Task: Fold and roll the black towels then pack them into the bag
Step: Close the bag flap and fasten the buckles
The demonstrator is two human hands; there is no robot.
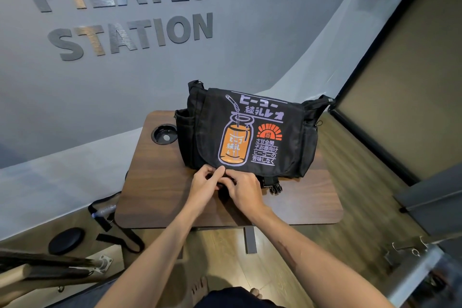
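Both hands, left hand and right hand, pinch a buckle under the flap edge of the bag on the table; no towels show, so fastening or opening seems underway.

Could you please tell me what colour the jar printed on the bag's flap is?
Orange, outlined in pale lilac, on the black messenger bag's flap; head view.

I see soft, even indoor light with no hard shadows; the counter casts only a faint shade on the floor. Warm glints streak the metal wall letters. Wide-angle distortion bends the wall lines toward the edges. The lower right corner smears into motion blur, while the centre stays fairly sharp.
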